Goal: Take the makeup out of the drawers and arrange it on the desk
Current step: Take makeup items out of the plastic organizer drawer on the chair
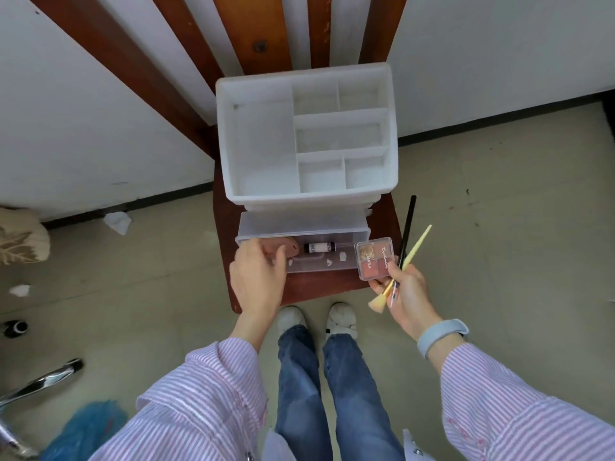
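Note:
A white plastic organizer (263, 181) with divided top compartments stands on a wooden chair seat. Its clear drawer (332, 267) is pulled out toward me. Inside lie a pink sponge (289, 248), a small bottle (320, 247) with a dark cap, and a clear tube. My left hand (256, 277) reaches into the drawer's left end, fingers curled round the pink sponge. My right hand (404, 291) hovers right of the drawer and holds an eyeshadow palette (375, 257), a yellow brush (411, 261) and a black pencil (407, 231) together.
The wooden chair (336, 287) has a slatted back against a white wall. Crumpled tissues (117, 221) lie on the tiled floor at left, beside a cushion (20, 237). A small dark jar (16, 327), a chrome bar and a blue bag (83, 427) sit at lower left.

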